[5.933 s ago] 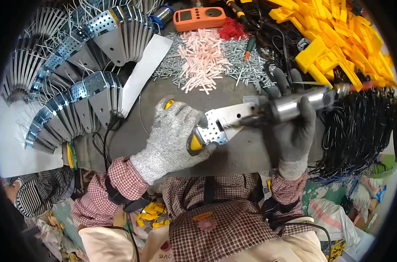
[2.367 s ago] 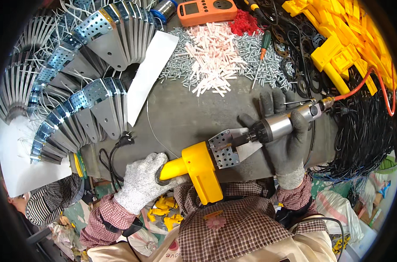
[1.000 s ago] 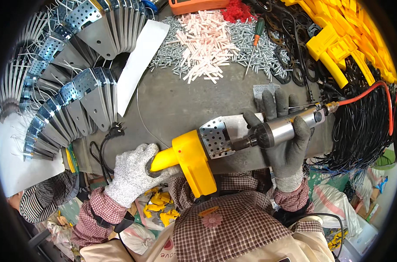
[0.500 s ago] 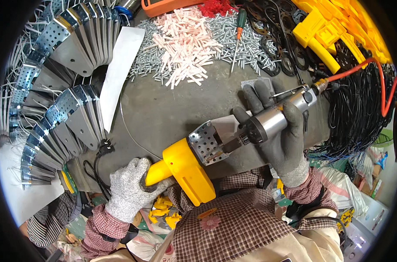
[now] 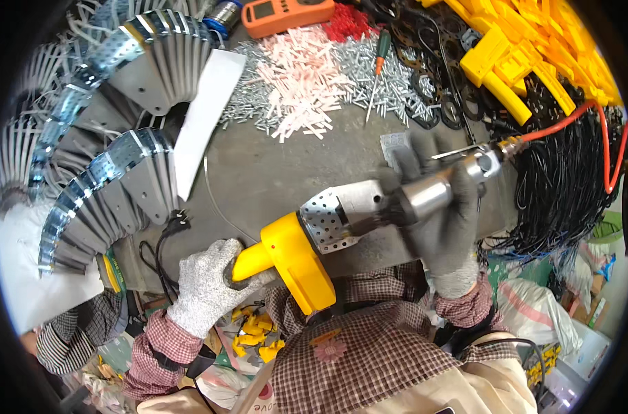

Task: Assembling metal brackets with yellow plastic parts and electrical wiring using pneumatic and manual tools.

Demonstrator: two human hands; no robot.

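Observation:
My left hand (image 5: 209, 286), in a pale speckled glove, is wrapped round the grip of a yellow plastic tool housing (image 5: 303, 269). A perforated metal guard (image 5: 321, 217) projects from the housing, with a flat grey metal plate (image 5: 359, 198) beyond it. In its dark grey glove, my right hand (image 5: 446, 238) is closed round a silver air screwdriver (image 5: 428, 197), joined to an orange hose (image 5: 566, 124). The driver's front end lies over or beside the plate; motion blur hides whether they touch.
Silver screws (image 5: 390, 86), pale pink sleeves (image 5: 303, 83) and a green-handled screwdriver (image 5: 377, 65) lie at the back. Rows of finished metal plates (image 5: 131, 183) curve along the left. Yellow housings (image 5: 514, 55) and black cables (image 5: 559, 183) are heaped at right. A person's sleeve (image 5: 79, 338) shows lower left.
The driver's front end has shifted slightly off the plate, uncovering more of it and its hole. My right hand is blurred now. The whole view has shifted a little.

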